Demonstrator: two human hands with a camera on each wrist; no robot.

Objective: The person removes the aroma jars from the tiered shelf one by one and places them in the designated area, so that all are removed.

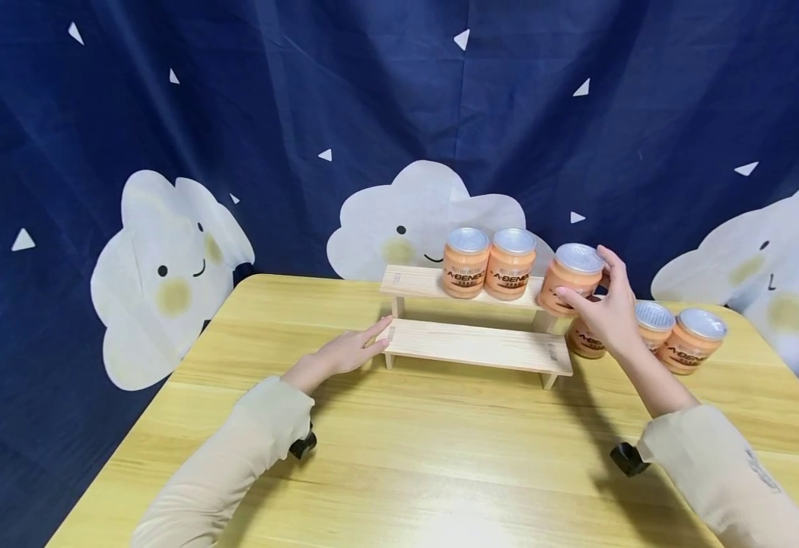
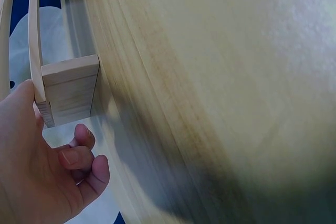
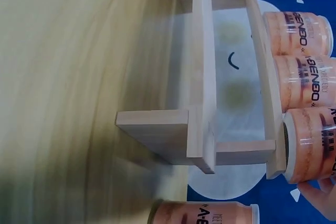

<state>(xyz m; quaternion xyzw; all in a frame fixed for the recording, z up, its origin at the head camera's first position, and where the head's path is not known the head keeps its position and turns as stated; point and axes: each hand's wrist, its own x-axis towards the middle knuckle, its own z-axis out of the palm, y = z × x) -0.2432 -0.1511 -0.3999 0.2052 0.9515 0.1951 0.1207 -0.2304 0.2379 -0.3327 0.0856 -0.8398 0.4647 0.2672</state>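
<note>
My right hand (image 1: 612,308) grips an orange-labelled jar (image 1: 568,280) with a silver lid, thumb in front and fingers round its far side. The held jar's base is right at the upper board's right end. My left hand (image 1: 345,352) holds the left end of the lower board of a two-tier wooden shelf (image 1: 468,342). In the left wrist view some fingers (image 2: 76,158) curl below that board. Two matching jars, a left one (image 1: 466,262) and a right one (image 1: 510,264), stand upright side by side on the upper board.
Three more such jars stand on the table to the shelf's right: one (image 1: 586,340) partly behind my right hand, one (image 1: 653,323) beyond it and one (image 1: 691,342) outermost. A dark blue curtain (image 1: 290,91) with cloud faces hangs behind the wooden table (image 1: 440,457).
</note>
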